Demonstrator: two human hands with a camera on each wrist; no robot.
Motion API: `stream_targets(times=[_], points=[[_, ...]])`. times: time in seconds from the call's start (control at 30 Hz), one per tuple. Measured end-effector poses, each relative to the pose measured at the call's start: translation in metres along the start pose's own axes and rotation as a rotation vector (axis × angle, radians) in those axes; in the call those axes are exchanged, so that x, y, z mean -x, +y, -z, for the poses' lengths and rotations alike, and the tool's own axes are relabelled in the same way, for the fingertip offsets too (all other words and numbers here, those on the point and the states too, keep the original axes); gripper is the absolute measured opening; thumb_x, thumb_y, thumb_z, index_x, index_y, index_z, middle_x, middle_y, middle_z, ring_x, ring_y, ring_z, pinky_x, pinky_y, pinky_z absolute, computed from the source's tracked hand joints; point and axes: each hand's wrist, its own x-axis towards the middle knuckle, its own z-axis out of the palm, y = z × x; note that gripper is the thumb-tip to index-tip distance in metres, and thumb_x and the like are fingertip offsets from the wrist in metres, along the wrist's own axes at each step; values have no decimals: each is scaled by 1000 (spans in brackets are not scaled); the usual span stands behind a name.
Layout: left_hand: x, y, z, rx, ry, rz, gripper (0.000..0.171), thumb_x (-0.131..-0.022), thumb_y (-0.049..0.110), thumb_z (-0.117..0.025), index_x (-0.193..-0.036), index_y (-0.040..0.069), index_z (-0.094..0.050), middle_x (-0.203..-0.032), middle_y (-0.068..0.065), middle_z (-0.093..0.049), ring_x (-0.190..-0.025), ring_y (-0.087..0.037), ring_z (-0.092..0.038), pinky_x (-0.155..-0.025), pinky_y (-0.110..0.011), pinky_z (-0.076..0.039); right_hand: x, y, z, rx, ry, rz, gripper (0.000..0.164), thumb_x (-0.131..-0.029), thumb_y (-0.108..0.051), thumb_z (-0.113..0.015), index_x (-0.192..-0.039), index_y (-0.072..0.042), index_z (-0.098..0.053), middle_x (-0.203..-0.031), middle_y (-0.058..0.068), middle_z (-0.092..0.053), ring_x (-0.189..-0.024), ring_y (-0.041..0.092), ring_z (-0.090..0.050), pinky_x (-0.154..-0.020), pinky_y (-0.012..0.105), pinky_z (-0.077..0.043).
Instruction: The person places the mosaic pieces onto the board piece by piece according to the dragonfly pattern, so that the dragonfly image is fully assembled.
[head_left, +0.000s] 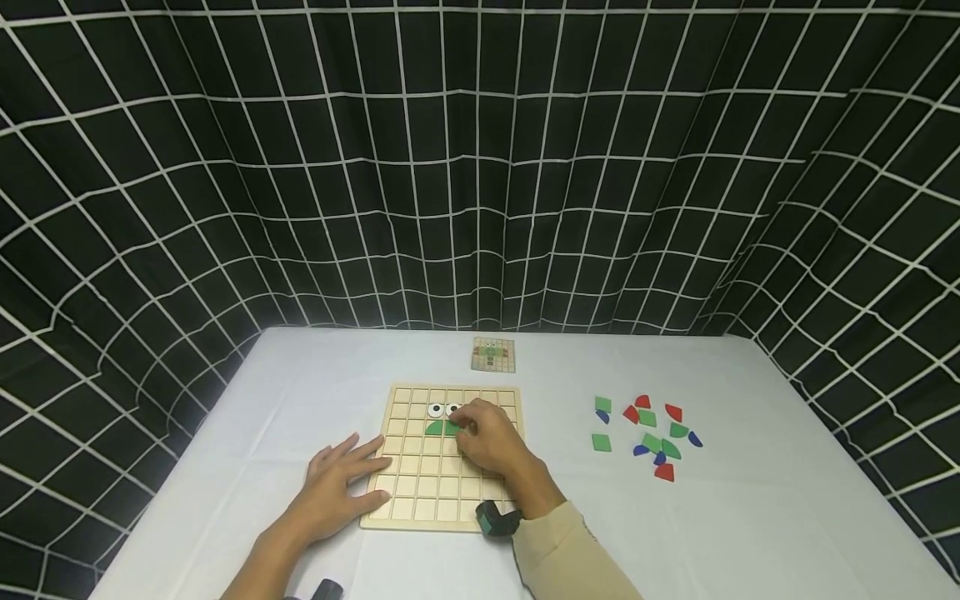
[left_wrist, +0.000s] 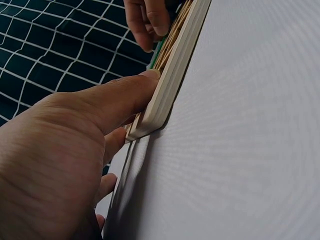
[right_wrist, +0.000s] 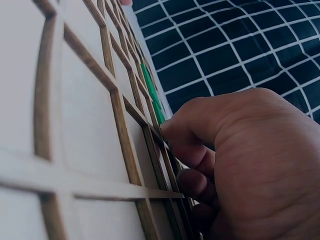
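A square wooden grid board (head_left: 417,485) lies on the white table. My left hand (head_left: 333,487) rests along the board's left side with fingers spread; in the left wrist view its thumb (left_wrist: 125,97) presses on the board's edge. Two round eye pieces (head_left: 436,410) sit in the upper grid, with a green quarter-round piece (head_left: 434,428) below the left one. My right hand (head_left: 491,437) pinches a second green piece (head_left: 452,428) beside it, partly hidden by the fingers. In the right wrist view, the thumb tip meets the end of a green piece (right_wrist: 152,95).
Behind the board lies a small pattern card (head_left: 492,355) with a picture of a filled grid. To the right are scattered green squares (head_left: 602,442), green quarter-rounds (head_left: 671,449), red pieces (head_left: 664,472) and blue pieces (head_left: 695,438). A black gridded curtain (head_left: 465,183) surrounds the table.
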Motion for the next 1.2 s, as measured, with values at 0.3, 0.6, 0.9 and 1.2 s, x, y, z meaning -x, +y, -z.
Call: stream_targets(times=[0.3, 0.6, 0.9, 1.2], points=[[0, -1, 1, -2, -9, 9, 49, -76, 45, -78, -120, 24, -69, -145, 6, -45, -141, -30, -23, -111, -58, -2, 0, -1, -2, -21, 6, -9, 27, -83, -8, -64, -109, -16, -71, -96, -11, -61, -94, 13, -56, -86, 35, -49], [1, -1, 1, -4, -12, 16, 49, -77, 45, -77, -120, 24, -69, -146, 5, -45, -141, -31, -23, -111, -58, -1, 0, -3, 3, -73, 36, 31, 28, -83, -7, -64, -110, -13, -70, -94, -8, -62, -86, 11, -56, -77, 30, -51], [1, -2, -1, 3, -3, 0, 49, -77, 47, -76, -120, 24, -69, -146, 6, -44, -141, -30, -23, -111, -58, -1, 6, -23, 45, -131, 109, 106, 25, -87, -11, -69, -111, -10, -70, -98, 0, -66, -84, 17, -55, -65, 32, -49], [0, -2, -1, 2, -3, -3, 49, -77, 47, -77, -120, 25, -68, -146, 6, -44, -141, -30, -23, -111, -58, -1, 22, -34, 95, -127, 210, 160, 23, -84, -8, -72, -107, -11, -72, -93, 1, -65, -81, 19, -54, -66, 36, -48]])
